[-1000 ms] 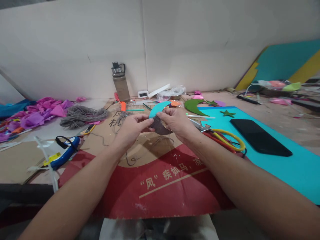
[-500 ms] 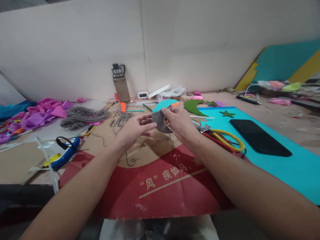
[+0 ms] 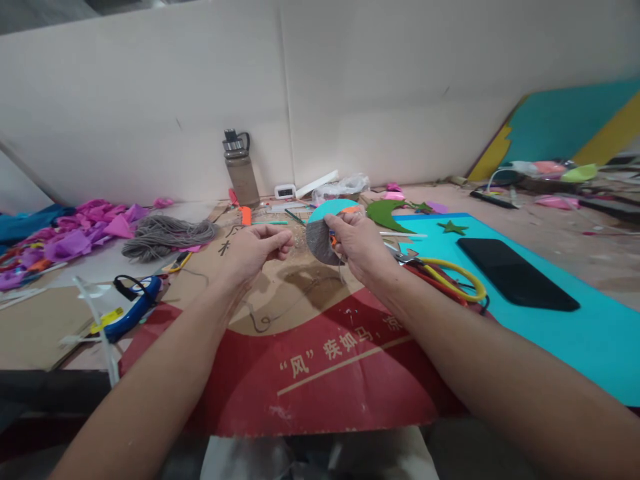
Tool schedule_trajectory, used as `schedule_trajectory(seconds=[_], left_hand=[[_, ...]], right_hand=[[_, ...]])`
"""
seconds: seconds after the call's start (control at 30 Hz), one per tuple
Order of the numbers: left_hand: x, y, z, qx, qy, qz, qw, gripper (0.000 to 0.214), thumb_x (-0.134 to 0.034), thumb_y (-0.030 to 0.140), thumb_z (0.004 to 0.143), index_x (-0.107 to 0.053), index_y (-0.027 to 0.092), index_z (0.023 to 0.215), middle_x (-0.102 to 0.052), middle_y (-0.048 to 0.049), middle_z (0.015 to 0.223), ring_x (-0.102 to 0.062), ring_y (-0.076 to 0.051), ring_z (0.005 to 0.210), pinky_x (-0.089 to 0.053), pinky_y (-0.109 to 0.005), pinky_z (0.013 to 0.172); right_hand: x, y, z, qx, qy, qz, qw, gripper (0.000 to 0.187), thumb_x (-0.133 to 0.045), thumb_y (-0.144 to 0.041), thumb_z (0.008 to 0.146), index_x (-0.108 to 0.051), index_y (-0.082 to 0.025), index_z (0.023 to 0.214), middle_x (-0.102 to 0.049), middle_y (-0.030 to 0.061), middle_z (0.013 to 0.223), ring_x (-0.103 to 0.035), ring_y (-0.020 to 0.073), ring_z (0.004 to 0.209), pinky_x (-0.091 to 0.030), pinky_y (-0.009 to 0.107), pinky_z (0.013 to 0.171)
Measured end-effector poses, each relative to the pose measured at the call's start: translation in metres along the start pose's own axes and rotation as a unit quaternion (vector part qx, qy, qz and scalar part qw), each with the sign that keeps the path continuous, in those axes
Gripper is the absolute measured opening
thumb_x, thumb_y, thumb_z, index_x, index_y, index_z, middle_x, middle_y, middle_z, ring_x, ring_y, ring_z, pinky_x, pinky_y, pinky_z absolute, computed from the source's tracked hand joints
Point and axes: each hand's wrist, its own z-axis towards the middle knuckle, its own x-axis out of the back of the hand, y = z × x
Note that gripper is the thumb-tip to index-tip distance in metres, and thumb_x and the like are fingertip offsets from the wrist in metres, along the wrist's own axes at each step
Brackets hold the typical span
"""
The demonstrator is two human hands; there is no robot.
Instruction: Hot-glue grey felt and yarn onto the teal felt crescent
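My right hand (image 3: pixel 357 241) pinches a disc (image 3: pixel 323 243) by its right side. Its upper part is bare turquoise, while grey yarn is wrapped across the lower part. Something small and orange shows by the right fingers. To the left of the disc, apart from it, my left hand (image 3: pixel 263 248) is closed with thumb and fingers together; whatever lies in them is hidden. A loose strand of grey yarn (image 3: pixel 264 325) curls over the printed cardboard (image 3: pixel 320 393) below. A grey yarn skein (image 3: pixel 167 235) lies further left.
Red-and-yellow-handled scissors (image 3: pixel 453 277) lie beside my right forearm. A black phone (image 3: pixel 517 273) and a green star (image 3: pixel 453 227) rest on a turquoise sheet (image 3: pixel 540 343). A water bottle (image 3: pixel 241 173) stands by the wall. At left are a blue device (image 3: pixel 133 310) and purple scraps (image 3: pixel 75 243).
My left hand has moved left, away from the disc, and its fingers have gone from apart to closed. The right hand still holds the disc, which now shows more of its face.
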Motion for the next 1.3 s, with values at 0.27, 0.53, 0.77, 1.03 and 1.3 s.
schedule_trajectory(seconds=[0.27,0.53,0.77,1.03,1.3], left_hand=[[0.0002,-0.0013,0.0017,-0.007,0.007,0.013,1.000,0.014,-0.071,0.015,0.061,-0.057,0.015,0.062,-0.053,0.0032,0.057,-0.047,-0.007,0.053,-0.038,-0.021,0.054],[0.0012,-0.0032,0.0011,-0.036,0.000,0.042,0.998,0.015,-0.064,0.011,0.061,-0.050,0.017,0.059,-0.049,0.0043,0.057,-0.044,-0.006,0.051,-0.034,-0.021,0.052],[0.0003,-0.0015,0.0009,-0.045,0.023,0.026,0.998,0.028,-0.067,0.011,0.063,-0.041,0.018,0.054,-0.046,0.0049,0.050,-0.041,-0.005,0.047,-0.030,-0.020,0.049],[0.0009,-0.0038,0.0049,-0.024,0.038,0.005,0.999,0.017,-0.072,0.015,0.061,-0.056,0.015,0.065,-0.053,0.0029,0.059,-0.045,-0.006,0.051,-0.036,-0.021,0.052],[0.0043,-0.0021,0.0059,-0.082,0.097,-0.067,0.990,0.041,-0.068,0.009,0.061,-0.029,0.018,0.054,-0.029,0.0086,0.048,-0.028,-0.003,0.042,-0.021,-0.019,0.042]], right_hand=[[-0.0033,-0.0038,-0.0035,-0.005,-0.001,-0.003,1.000,0.031,-0.066,-0.033,0.074,-0.041,-0.020,0.059,-0.035,-0.0096,0.051,-0.023,0.0037,0.043,-0.019,0.023,0.044],[-0.0013,0.0001,-0.0019,0.007,-0.010,0.003,1.000,0.032,-0.068,-0.036,0.071,-0.042,-0.020,0.063,-0.037,-0.0091,0.055,-0.027,0.0045,0.047,-0.020,0.023,0.045],[0.0000,0.0025,-0.0005,0.005,-0.008,0.015,1.000,0.028,-0.067,-0.034,0.071,-0.043,-0.020,0.064,-0.038,-0.0084,0.056,-0.029,0.0054,0.049,-0.019,0.023,0.045],[-0.0004,0.0009,-0.0017,0.006,-0.001,0.008,1.000,0.031,-0.068,-0.034,0.072,-0.041,-0.020,0.063,-0.039,-0.0079,0.055,-0.030,0.0055,0.048,-0.021,0.022,0.045],[-0.0009,-0.0001,-0.0023,-0.007,0.002,0.017,1.000,0.030,-0.067,-0.031,0.073,-0.041,-0.020,0.064,-0.037,-0.0088,0.053,-0.028,0.0046,0.045,-0.019,0.022,0.043]])
